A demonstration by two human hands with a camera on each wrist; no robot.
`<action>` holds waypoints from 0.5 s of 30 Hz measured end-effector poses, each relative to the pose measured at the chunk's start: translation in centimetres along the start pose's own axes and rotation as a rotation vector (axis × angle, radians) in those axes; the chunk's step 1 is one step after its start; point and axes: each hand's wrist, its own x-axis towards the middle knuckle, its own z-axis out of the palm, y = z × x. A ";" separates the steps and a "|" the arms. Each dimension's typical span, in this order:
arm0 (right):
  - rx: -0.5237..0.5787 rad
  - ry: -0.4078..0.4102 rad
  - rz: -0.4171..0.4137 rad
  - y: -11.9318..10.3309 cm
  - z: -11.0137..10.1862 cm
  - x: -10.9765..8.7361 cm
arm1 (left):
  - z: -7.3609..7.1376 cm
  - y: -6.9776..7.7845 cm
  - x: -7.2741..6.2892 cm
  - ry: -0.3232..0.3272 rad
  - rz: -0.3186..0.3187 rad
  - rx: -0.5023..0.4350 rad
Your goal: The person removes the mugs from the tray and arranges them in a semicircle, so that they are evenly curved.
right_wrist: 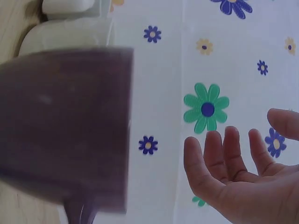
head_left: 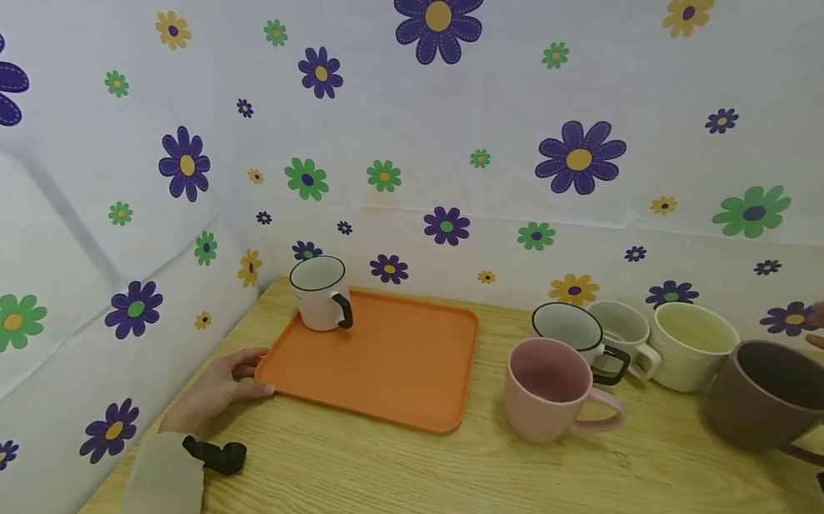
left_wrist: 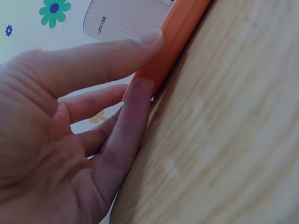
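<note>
An orange tray (head_left: 378, 362) lies on the wooden table. My left hand (head_left: 221, 388) holds its near left corner, thumb along the front edge and fingers at the left side; the left wrist view has the thumb tip and a finger against the orange wall. A white enamel mug (head_left: 320, 298) with black rim and handle stands at the tray's far left corner. My right hand (right_wrist: 252, 177) is raised at the far right with fingers loosely curled, nothing in them. Nearest to it is a large brown mug (head_left: 762, 403), its handle pointing right.
Left of the brown mug stand a pink mug (head_left: 544, 392), a second black-rimmed white mug (head_left: 563, 327), a pale mug (head_left: 622, 334) and a wide cream cup (head_left: 689, 349), close together. Flower-patterned white sheeting (head_left: 488, 106) rises behind the table and along its left side.
</note>
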 end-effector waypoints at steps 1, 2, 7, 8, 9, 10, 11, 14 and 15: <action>-0.052 -0.008 0.002 -1.4 1.2 -0.5 | 0.0 0.0 0.0 0.000 -0.001 -0.001; -0.066 -0.022 -0.009 -2.2 2.1 -0.8 | 0.0 0.0 0.0 0.000 -0.003 -0.004; -0.007 -0.121 0.022 -9.0 7.5 -3.1 | 0.0 0.0 0.0 0.003 -0.008 0.001; -0.025 -0.138 0.027 -10.4 8.6 -3.6 | 0.0 0.0 0.0 0.003 -0.009 0.002; -0.068 -0.152 0.030 -11.6 9.5 -4.1 | 0.0 0.1 0.0 0.003 -0.010 0.002; -0.129 -0.164 0.039 -12.8 10.5 -4.5 | 0.0 0.1 0.0 0.003 -0.011 0.001; -0.195 -0.174 0.042 -13.5 11.2 -4.8 | 0.0 0.2 0.0 0.002 -0.012 0.000; -0.241 -0.225 0.030 -14.6 12.8 -5.0 | 0.0 0.3 -0.1 -0.001 -0.009 0.006; -0.250 -0.243 0.032 -14.7 13.3 -4.9 | 0.0 0.3 -0.1 -0.001 -0.011 0.006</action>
